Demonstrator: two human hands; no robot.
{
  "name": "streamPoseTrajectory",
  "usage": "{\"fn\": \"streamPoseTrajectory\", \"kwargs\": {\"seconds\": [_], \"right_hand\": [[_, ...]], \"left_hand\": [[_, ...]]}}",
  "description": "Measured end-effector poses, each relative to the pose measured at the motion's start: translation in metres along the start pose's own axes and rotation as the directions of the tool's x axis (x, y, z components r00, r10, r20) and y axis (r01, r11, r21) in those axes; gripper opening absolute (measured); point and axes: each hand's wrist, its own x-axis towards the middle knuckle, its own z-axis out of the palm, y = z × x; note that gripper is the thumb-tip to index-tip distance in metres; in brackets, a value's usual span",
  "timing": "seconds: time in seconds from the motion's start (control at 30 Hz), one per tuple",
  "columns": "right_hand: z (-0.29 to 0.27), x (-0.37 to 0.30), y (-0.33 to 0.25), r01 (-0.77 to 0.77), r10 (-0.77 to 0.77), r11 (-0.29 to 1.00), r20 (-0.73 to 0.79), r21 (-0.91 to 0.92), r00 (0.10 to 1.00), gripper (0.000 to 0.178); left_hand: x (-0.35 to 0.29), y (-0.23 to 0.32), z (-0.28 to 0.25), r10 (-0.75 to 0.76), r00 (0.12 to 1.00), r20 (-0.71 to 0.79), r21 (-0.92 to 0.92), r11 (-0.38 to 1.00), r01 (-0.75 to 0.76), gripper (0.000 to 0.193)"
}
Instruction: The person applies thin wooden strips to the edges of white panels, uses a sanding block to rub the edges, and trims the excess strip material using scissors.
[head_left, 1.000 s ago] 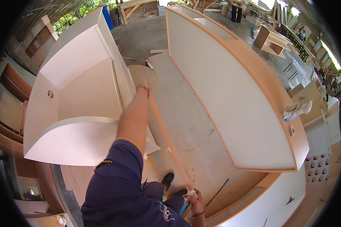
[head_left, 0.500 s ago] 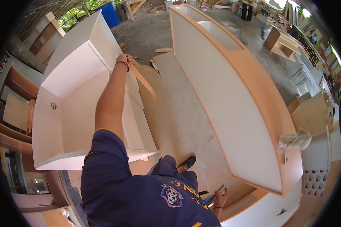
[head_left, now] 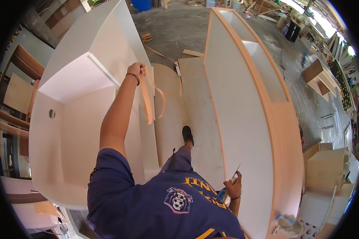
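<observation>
Held out in front, my left hand [head_left: 137, 70] is closed on a thin wood-coloured edging strip [head_left: 146, 104]. The strip hangs in a loop below the fist, beside the open white cabinet [head_left: 71, 75] on the left. Low on the right, my right hand [head_left: 234, 186] is wrapped round a knife [head_left: 237, 170] whose thin pointed blade sticks up. Its handle is mostly hidden by the fingers. Close to that hand runs the long white cabinet [head_left: 243, 119] with wood-coloured edges.
A large board [head_left: 195, 95] lies on the floor between the cabinets, with my foot on it. Farther off are a coil of edging [head_left: 146, 37] and a short wooden piece [head_left: 193, 53]. A crumpled rag [head_left: 289, 225] rests on the right cabinet's near end.
I have stepped forward between the cabinets. My left hand still grips the strip, which now hangs in a loop. My right hand has come up with the knife, its blade pointing upward.
</observation>
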Motion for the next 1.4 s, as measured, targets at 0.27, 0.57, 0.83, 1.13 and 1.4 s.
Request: {"fn": "streamPoseTrajectory", "kwargs": {"seconds": [0.27,0.57,0.83,1.13,1.4], "right_hand": [[0.028,0.178,-0.166,0.230,-0.225,0.970,0.075,-0.076,0.972,0.075],[0.057,0.311,-0.254,0.194,-0.193,0.981,0.050,-0.009,0.980,0.078],[0.079,0.466,-0.365,0.261,-0.274,0.960,0.164,0.100,0.948,0.078],[0.142,0.583,-0.520,0.481,-0.451,0.876,0.344,-0.005,0.824,0.075],[0.204,0.633,-0.593,0.459,-0.419,0.888,0.366,-0.026,0.831,0.075]], "left_hand": [[0.222,0.093,0.077,0.280,0.938,-0.205,0.357,0.914,-0.195,0.031],[0.315,0.252,0.157,0.534,0.825,0.183,0.190,0.805,-0.563,0.024],[0.318,0.324,0.162,0.659,0.749,0.064,0.078,0.745,-0.663,0.018],[0.276,0.315,0.171,0.595,0.801,0.066,0.046,0.800,-0.598,0.030],[0.296,0.321,0.144,0.631,0.765,0.131,-0.035,0.774,-0.632,0.028]]}}
